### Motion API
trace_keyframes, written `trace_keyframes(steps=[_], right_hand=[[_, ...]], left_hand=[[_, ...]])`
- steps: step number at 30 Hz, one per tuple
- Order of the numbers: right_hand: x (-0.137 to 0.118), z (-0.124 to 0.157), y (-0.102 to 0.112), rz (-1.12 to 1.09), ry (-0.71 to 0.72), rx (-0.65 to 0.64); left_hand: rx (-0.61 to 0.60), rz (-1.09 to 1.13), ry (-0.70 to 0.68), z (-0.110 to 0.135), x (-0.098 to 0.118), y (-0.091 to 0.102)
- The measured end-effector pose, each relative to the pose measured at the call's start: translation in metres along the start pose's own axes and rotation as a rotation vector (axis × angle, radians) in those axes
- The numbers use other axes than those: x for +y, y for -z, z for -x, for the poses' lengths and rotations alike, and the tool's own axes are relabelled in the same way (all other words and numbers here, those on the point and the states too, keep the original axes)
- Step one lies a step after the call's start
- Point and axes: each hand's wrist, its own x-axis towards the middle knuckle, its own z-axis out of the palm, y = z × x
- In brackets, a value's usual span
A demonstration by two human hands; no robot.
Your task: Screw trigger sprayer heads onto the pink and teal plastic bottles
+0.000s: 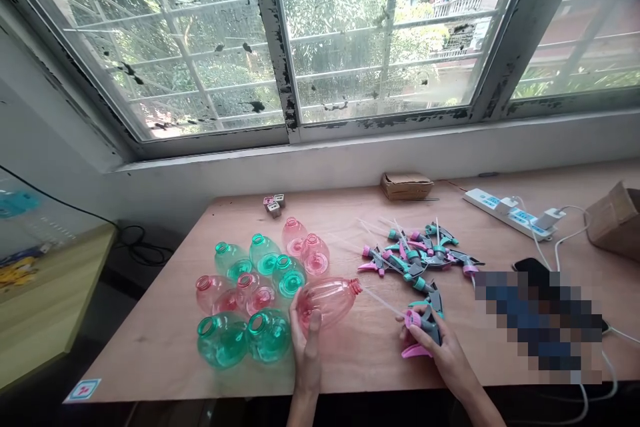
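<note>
My left hand (309,347) is wrapped round a clear pink plastic bottle (327,300), tipped on its side with the threaded neck facing right. In my right hand (447,347) is a grey and pink trigger spray head (424,328). Its thin clear dip tube (383,300) points left, with the tip close to the bottle's mouth; I cannot tell whether it is inside. Several green bottles (270,337) and pink bottles (257,293) stand uncapped to the left. Beyond my right hand lies a pile of spray heads (415,253) in grey, pink and green.
A small cardboard box (407,187) and little square blocks (273,205) sit at the table's back. On the right are a power strip (510,213) with cables, a dark phone (537,273), a blurred patch and another cardboard box (617,223). A window spans the far wall.
</note>
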Motion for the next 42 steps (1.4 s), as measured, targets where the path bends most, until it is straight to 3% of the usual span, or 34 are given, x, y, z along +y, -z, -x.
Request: trace_keyframes(steps=[3, 5, 11, 14, 19, 28, 35, 42], right_hand=[[-0.002, 0.001, -0.001, -0.021, -0.005, -0.041], [-0.005, 0.001, -0.003, -0.008, -0.028, -0.071], [-0.01, 0.003, -0.021, 0.1, 0.048, 0.021], [-0.009, 0.001, -0.028, 0.056, 0.039, 0.051], [-0.008, -0.003, -0.031, 0.08, 0.039, 0.037], [-0.009, -0.009, -0.033, -0.037, -0.047, -0.05], [-0.007, -0.011, -0.039, -0.126, -0.06, -0.024], [-0.004, -0.011, -0.036, 0.002, -0.027, -0.062]], left_hand=[[0.03, -0.027, -0.027, 0.001, 0.002, -0.001], [-0.015, -0.049, -0.039, 0.002, 0.002, -0.002], [-0.386, -0.081, -0.021, 0.003, -0.009, -0.001], [-0.448, -0.07, -0.004, 0.002, -0.017, 0.0], [-0.426, -0.089, -0.093, 0.001, -0.027, -0.002], [-0.391, -0.073, 0.018, -0.004, -0.029, -0.005], [-0.397, -0.033, 0.063, -0.004, -0.028, -0.007], [-0.306, 0.094, 0.099, -0.003, -0.024, -0.01]])
